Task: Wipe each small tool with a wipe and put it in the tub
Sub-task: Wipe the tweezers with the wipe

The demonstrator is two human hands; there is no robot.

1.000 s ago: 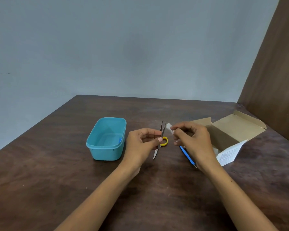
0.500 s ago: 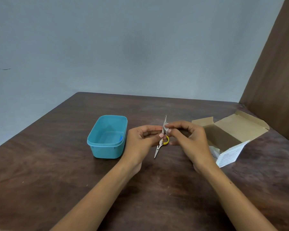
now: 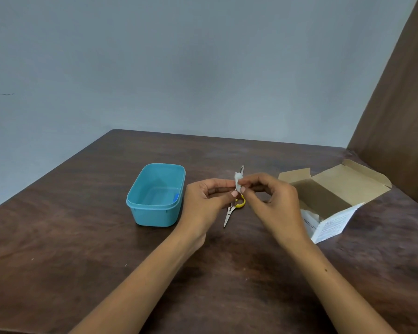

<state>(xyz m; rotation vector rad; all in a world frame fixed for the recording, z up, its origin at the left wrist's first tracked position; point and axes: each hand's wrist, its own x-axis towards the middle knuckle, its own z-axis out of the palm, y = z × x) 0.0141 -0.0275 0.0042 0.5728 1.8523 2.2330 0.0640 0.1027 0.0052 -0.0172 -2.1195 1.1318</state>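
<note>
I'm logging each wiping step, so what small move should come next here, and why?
Probably slide the wipe up along the tweezers toward their tip. The right hand pinches the wipe around the shaft, the left hand steadies the lower part, and the tip above the wipe is bare. The tub can wait.

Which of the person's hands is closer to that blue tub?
Left. The left hand is just beside the tub's right wall, not touching it; the right hand is farther right, nearer the cardboard box.
</note>
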